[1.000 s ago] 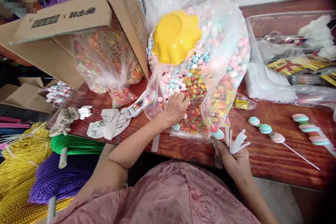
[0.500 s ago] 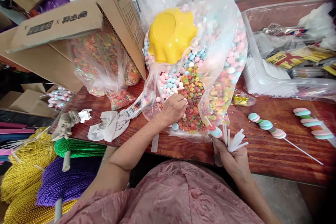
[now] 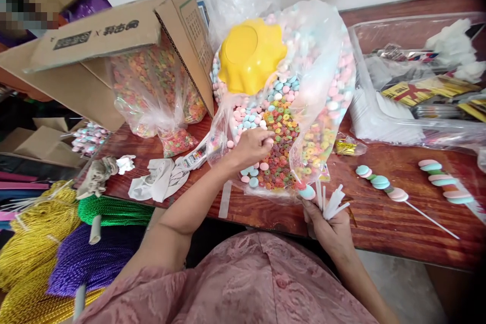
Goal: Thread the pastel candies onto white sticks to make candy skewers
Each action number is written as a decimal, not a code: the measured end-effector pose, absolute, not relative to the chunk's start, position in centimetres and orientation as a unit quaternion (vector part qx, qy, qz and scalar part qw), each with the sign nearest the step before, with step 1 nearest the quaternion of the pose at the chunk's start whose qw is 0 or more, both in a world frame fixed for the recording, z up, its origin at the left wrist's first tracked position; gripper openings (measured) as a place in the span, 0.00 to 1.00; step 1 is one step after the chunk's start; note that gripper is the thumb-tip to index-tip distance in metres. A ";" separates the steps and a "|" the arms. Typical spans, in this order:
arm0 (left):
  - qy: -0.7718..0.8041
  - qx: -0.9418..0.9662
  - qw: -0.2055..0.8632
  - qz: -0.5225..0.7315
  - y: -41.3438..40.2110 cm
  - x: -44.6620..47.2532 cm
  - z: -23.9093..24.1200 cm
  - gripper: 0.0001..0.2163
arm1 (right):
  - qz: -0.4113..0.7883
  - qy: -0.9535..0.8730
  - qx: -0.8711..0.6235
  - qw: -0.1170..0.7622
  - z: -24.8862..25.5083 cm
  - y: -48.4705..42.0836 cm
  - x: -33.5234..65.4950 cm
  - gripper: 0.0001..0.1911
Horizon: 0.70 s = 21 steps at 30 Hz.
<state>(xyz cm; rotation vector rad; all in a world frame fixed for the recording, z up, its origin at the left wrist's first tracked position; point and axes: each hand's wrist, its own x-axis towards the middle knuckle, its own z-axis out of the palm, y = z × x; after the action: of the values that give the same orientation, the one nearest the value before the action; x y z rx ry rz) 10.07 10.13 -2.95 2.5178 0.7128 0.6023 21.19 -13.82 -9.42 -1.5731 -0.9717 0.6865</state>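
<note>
My left hand is closed over the candies, thumb and fingertips pinched on a small pink marshmallow. Under and around it lie pink, white and blue marshmallows beside a pile of sugared gummy rings, all in an opened clear plastic bag. At the table's front edge my right hand is closed around a bundle of white sticks. Near its thumb, a blue-and-white marshmallow and a red gummy ring sit threaded on one stick.
Finished candy skewers lie at right. Behind them stands a clear plastic bin of packets. A yellow scalloped bowl rests upside down on the marshmallows. An open cardboard box with bagged gummies stands left, above cord bundles.
My left hand has lifted slightly and turned, its pinched fingers now nearer the gummy rings. My right hand keeps its grip on the sticks. The camera view has shifted a little.
</note>
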 end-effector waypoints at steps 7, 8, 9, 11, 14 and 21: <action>0.297 0.743 0.499 0.332 6.8 8.2 -3.2 0.09 | 0.297 -0.410 -0.660 0.556 -9.2 -13.1 20.7 0.19; 0.303 0.688 0.571 0.331 5.9 8.0 -3.2 0.10 | 0.291 -0.419 -0.661 0.551 -9.1 -12.9 20.6 0.19; 0.304 0.631 0.634 0.327 5.1 7.8 -3.2 0.12 | 0.284 -0.429 -0.663 0.543 -8.9 -12.8 20.5 0.19; 0.297 0.548 0.712 0.324 3.7 7.3 -3.2 0.14 | 0.265 -0.450 -0.672 0.525 -8.5 -12.6 20.5 0.19; 0.287 0.506 0.736 0.346 2.2 6.6 -3.4 0.17 | 0.244 -0.483 -0.683 0.491 -8.0 -12.4 20.5 0.20; 0.319 0.449 0.721 0.421 1.7 6.0 -4.9 0.18 | 0.216 -0.526 -0.682 0.460 -7.5 -12.8 19.8 0.19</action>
<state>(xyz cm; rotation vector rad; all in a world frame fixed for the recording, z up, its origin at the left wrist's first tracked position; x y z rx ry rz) 5.99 1.68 -4.94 0.9909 0.7037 0.9297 19.83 -12.84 -7.48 -1.6786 -1.2940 0.5319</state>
